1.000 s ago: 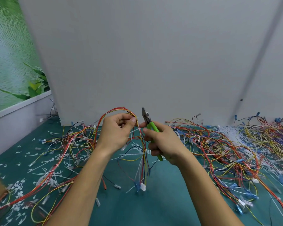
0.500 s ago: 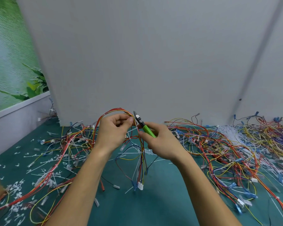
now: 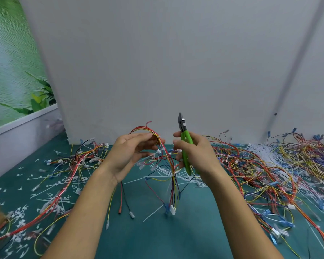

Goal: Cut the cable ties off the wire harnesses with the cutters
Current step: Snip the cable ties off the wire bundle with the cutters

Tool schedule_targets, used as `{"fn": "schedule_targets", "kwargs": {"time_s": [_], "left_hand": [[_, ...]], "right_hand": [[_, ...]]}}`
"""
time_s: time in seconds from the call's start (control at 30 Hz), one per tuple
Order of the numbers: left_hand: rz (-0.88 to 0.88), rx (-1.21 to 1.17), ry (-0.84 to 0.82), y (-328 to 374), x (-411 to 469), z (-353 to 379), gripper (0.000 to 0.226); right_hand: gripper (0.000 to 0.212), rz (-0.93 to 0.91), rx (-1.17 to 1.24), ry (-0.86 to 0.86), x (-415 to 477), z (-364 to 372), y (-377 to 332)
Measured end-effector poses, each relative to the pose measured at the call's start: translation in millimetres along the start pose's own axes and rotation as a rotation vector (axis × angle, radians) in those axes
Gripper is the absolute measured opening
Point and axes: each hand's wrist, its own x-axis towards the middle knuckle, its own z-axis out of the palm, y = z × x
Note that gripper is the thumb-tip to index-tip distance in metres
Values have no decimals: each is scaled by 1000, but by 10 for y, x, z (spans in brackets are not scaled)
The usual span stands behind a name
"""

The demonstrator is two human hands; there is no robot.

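Harness (image 3: pixel 174 191) wires hang before the person, the white connector (image 3: pixel 172 210) dangling lowest, just above the teal mat (image 3: pixel 157 240). Partway up, a white tie (image 3: pixel 171 176) cinches the bundle, its tails sticking out. A second tie (image 3: pixel 162 147) sits higher, just beside the left fingertips. The left hand (image 3: pixel 127 156) is loosely spread, fingers nearly straight, with the top loop draped over the fingertips; whether the thumb pinches it I cannot tell. The right hand (image 3: pixel 196 156) is wrapped round the green handles of the cutters (image 3: pixel 184 135), blades pointing up, apart from the wires.

The step looks like lining up the next cut. To do it well, the left hand should firm its hold and draw the bundle taut, turning the tie's head outward. The blade tips should catch the strap alone, so no insulation is nicked.

Beyond lie snipped ties (image 3: pixel 19 212), a harness heap (image 3: pixel 269 165) to the right, and a grey wall (image 3: pixel 157 62).
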Motion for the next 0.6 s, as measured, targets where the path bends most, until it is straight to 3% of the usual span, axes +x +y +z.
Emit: {"fn": "schedule_targets", "kwargs": {"time_s": [0.17,0.23,0.3,0.4,0.6], "left_hand": [[17,-32,9,-24,18,-24,25],[-6,-115,-4,-13,24,-13,36],[-28,-199,-15,-2,27,6,45],[-67,-279,-12,3,24,41,36],[-57,-249,-40,8,21,64,44]], "right_hand": [[36,-236,-182,-103,-39,-10,-35],[42,-304,-309,-110,-50,25,-24],[45,-349,-432,-82,-62,82,9],[44,-440,-525,8,-70,160,66],[44,-522,-586,146,-37,173,140]]}}
